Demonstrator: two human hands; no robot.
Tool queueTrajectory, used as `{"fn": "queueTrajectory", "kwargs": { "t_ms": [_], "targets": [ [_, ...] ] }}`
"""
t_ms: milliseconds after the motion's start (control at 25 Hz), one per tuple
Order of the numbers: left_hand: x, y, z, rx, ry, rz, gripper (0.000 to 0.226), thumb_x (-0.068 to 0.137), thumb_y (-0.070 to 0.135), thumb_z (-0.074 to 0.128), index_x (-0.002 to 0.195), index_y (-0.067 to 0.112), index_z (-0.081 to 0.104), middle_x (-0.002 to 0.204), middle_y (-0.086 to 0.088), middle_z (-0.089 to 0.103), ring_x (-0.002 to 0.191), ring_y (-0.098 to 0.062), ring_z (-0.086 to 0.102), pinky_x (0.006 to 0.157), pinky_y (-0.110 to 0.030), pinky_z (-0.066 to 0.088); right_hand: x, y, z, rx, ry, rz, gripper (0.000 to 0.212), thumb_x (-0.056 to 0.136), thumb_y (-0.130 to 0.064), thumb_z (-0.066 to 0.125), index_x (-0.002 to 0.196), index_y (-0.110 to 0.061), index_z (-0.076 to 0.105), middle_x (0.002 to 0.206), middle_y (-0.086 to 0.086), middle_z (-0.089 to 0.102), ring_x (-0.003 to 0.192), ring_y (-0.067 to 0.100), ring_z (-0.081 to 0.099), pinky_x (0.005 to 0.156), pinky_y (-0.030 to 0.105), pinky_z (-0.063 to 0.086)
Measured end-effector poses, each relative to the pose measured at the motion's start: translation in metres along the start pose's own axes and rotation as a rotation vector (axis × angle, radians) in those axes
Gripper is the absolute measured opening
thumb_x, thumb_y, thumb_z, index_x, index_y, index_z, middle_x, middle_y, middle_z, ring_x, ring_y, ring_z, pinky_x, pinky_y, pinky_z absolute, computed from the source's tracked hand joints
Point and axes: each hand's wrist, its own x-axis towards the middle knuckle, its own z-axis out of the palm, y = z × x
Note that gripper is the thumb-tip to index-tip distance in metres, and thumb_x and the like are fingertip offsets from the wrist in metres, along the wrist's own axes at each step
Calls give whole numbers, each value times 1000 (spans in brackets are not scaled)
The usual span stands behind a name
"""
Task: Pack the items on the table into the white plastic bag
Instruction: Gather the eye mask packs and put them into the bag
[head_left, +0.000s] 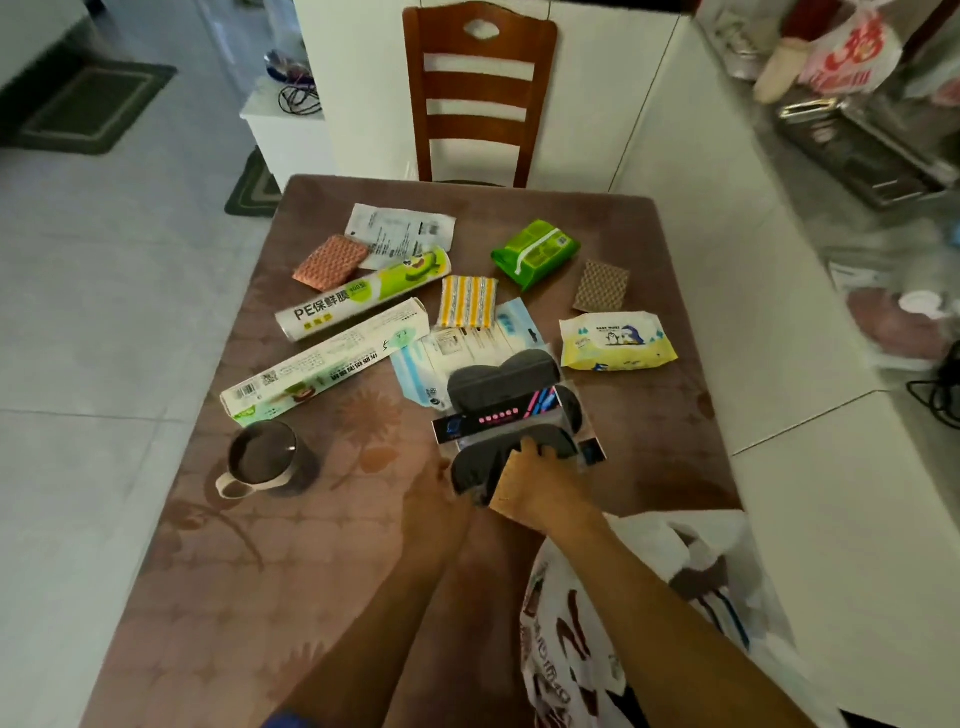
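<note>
Our right hand (535, 488) grasps the dark sponge pack (511, 415) at the worktop (260, 597) centre; our left hand (434, 499) lies blurred beside it, its grip unclear. The white bag (649, 597) sits near right.

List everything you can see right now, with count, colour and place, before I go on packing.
table: 1, brown floral cover, centre
grey sponge pack: 1, dark grey, near centre, gripped
white plastic bag: 1, white with print, table's near right edge
long box: 1, white-green, left
cling film roll: 1, white-green, behind the box
striped sponge: 1, yellow-white, centre
scouring pads: 2, pink far left, tan right
green pack: 1, far right
baby wipes: 1, white-yellow, right
flat packets: 2, white far; blue-white under the sponge pack
mug: 1, dark, near left
chair: 1, brown, behind table
left hand: mostly under the pack
right hand: fingers curled over the pack
</note>
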Motion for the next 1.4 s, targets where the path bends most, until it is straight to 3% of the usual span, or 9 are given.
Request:
{"fn": "queueTrajectory", "kwargs": {
  "t_ms": [120, 240, 360, 600, 680, 800, 920, 1080, 1400],
  "targets": [
    [42, -14, 8, 81, -61, 119, 60, 78, 21, 73, 132, 17, 46, 129, -3, 54, 115, -21, 53, 97, -36, 45, 23, -1, 21, -104, 22, 66, 60, 82, -48, 50, 133, -16, 43, 136, 17, 47, 122, 38, 47, 99, 53, 41],
    [71, -26, 19, -25, -60, -28, 66, 68, 28, 74, 129, 19, 48, 125, -5, 59, 112, -25, 58, 98, -44, 49, 8, -8, -10, -82, 83, -8, 35, 90, -36, 54, 117, -15, 58, 126, 12, 55, 116, 33, 50, 94, 43, 43],
    [66, -14, 21, -208, -44, -143, 42, 77, 21, 74, 115, 9, 63, 113, -18, 69, 95, -28, 65, 88, -41, 54, -38, -7, -55, 320, 297, -119, 20, 90, -34, 61, 100, -17, 62, 105, 5, 65, 98, 23, 61, 77, 36, 53],
    [37, -1, -9, -585, -121, -112, 32, 82, 33, 71, 107, 13, 69, 103, -8, 73, 92, -22, 70, 88, -41, 57, -199, 101, -107, 1175, 554, 148, 11, 90, -13, 64, 90, -24, 65, 85, -12, 72, 76, 0, 68, 56, 17, 52],
    [13, 9, -18, -709, -94, -53, 15, 91, 16, 62, 105, 15, 67, 99, 0, 72, 89, -13, 70, 78, -27, 59, -224, 147, -92, 1093, 443, 262, 7, 89, -14, 65, 89, -20, 66, 83, -8, 72, 75, 10, 67, 55, 19, 50],
    [-29, 35, -30, -758, -86, 77, 19, 94, 9, 56, 89, 22, 69, 92, 6, 74, 90, -10, 69, 73, -22, 57, -222, 177, -43, 878, -16, 286, 10, 86, -19, 69, 81, -21, 61, 82, 0, 65, 72, 17, 63, 60, 26, 47],
    [-78, 61, -34, -607, -136, 293, 34, 92, 3, 57, 80, 30, 74, 80, 12, 74, 80, -2, 67, 71, -16, 53, -213, 172, 7, 404, -249, 24, 30, 90, -40, 60, 110, -18, 62, 108, 4, 68, 92, 17, 65, 76, 23, 48],
    [-128, 111, -21, -228, -356, 643, 26, 84, 2, 67, 92, 26, 74, 87, 3, 75, 80, -8, 69, 73, -18, 55, -240, 179, 6, 27, -212, 88, 57, 83, -70, 47, 106, -20, 58, 93, -2, 61, 80, 15, 59, 68, 29, 49],
    [-141, 126, 82, 953, -676, 884, 28, 85, 21, 68, 113, 24, 68, 98, 11, 61, 90, -10, 58, 77, -23, 42, -307, 220, -46, 247, -73, 2, 32, 88, -56, 49, 85, -28, 64, 82, -7, 68, 69, 7, 61, 63, 24, 51]
  ]
}}
